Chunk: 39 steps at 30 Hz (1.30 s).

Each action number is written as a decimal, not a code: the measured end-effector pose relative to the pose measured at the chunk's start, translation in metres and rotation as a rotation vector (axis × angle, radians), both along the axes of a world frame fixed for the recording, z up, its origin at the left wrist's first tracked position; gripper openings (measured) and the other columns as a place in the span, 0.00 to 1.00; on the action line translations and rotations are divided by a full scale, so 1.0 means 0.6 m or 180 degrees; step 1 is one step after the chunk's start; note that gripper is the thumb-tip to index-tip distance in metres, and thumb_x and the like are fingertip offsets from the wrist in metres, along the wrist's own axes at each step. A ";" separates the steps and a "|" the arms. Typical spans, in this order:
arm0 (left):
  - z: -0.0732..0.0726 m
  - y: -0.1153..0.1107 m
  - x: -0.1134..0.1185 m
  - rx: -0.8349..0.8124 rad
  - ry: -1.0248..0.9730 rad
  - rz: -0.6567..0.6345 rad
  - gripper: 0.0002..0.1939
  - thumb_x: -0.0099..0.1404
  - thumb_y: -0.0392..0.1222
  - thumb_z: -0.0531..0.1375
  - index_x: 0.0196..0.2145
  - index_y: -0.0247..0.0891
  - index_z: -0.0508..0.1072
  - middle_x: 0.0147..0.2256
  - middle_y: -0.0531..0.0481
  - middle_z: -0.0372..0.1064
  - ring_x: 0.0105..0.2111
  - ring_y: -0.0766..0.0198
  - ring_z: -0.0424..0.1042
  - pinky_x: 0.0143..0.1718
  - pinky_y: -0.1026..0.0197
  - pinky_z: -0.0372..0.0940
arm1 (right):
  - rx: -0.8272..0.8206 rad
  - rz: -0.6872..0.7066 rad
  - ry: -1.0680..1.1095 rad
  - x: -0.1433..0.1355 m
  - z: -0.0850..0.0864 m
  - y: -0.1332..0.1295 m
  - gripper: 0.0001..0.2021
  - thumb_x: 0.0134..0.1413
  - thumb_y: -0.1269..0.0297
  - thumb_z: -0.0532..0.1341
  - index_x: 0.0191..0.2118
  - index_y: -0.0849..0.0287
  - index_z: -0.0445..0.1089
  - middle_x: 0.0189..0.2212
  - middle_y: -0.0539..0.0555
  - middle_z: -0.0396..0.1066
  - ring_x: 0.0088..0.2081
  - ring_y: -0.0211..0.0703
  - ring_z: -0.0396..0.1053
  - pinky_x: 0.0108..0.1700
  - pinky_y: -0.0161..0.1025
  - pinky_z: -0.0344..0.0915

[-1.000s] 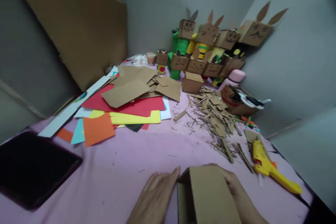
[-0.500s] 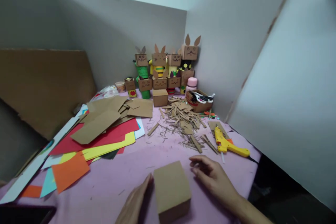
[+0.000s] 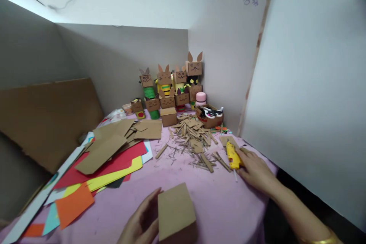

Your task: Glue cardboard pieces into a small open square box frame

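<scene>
A closed cardboard box (image 3: 176, 209) stands on the pink-purple tablecloth close to me. Beside its left face is my left hand (image 3: 143, 217), thumb and fingers apart and curved, the fingertips at or very near the box. I cannot tell how firmly they touch. My right hand (image 3: 254, 167) has its fingers over the handle of a yellow hot glue gun (image 3: 233, 155), hiding most of that handle. The gun's nozzle points away from me over a small cardboard piece, and a pale glue stick (image 3: 235, 175) sticks out of its rear.
Cardboard sheets (image 3: 105, 145) and coloured paper (image 3: 74, 205) lie at the left. Cardboard scraps (image 3: 191, 133) are heaped in the middle. Behind stand several cardboard animal figures (image 3: 164, 78), a pink-lidded bottle (image 3: 201, 97) and a box with scissors (image 3: 210, 122). Partition walls (image 3: 214, 65) enclose the table.
My right hand has moved from beside the box out to the right and onto the glue gun. My left hand has turned, its fingers more curved at the box. The view has shifted slightly.
</scene>
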<state>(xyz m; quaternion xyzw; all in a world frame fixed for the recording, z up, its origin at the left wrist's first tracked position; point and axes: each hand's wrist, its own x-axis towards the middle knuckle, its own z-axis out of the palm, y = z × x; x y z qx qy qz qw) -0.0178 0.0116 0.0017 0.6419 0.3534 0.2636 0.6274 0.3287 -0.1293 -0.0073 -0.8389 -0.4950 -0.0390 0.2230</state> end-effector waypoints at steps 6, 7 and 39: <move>0.028 -0.010 0.016 0.0009 0.0044 -0.0301 0.18 0.56 0.46 0.63 0.45 0.42 0.74 0.48 0.46 0.73 0.49 0.48 0.69 0.48 0.53 0.65 | -0.0264 0.0217 0.0048 0.032 -0.007 -0.001 0.30 0.47 0.63 0.59 0.57 0.69 0.60 0.52 0.70 0.63 0.50 0.66 0.62 0.50 0.56 0.59; 0.028 -0.007 0.015 0.0010 0.0095 -0.0277 0.17 0.56 0.45 0.63 0.44 0.42 0.74 0.47 0.47 0.74 0.48 0.48 0.70 0.47 0.53 0.66 | -0.0272 0.0234 0.0078 0.036 -0.008 -0.003 0.30 0.48 0.62 0.59 0.57 0.68 0.60 0.52 0.70 0.63 0.50 0.65 0.62 0.50 0.55 0.59; 0.012 0.017 -0.077 0.1307 0.0564 0.2141 0.20 0.61 0.48 0.54 0.50 0.40 0.61 0.51 0.40 0.62 0.52 0.48 0.63 0.52 0.48 0.60 | 0.0512 0.0904 0.3939 -0.162 0.030 -0.069 0.20 0.49 0.42 0.56 0.40 0.49 0.74 0.32 0.57 0.76 0.28 0.49 0.72 0.31 0.43 0.71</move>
